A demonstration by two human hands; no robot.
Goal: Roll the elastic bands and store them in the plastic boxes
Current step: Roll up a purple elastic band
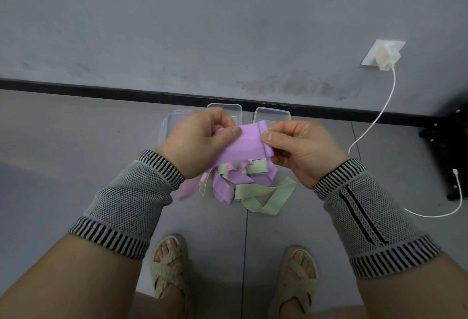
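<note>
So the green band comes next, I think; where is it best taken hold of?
Take the green band at its outer loop on the right, reaching down from above. That end lies flat on the floor, apart from the tangled purple bands.

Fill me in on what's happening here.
A person stands over a pile of bands, purple and green, on the floor. Both hands hold one purple band up: the left hand pinches one end, the right hand the other, where it looks folded over. Clear boxes sit by the wall behind; whether they hold anything can't be told.
</note>
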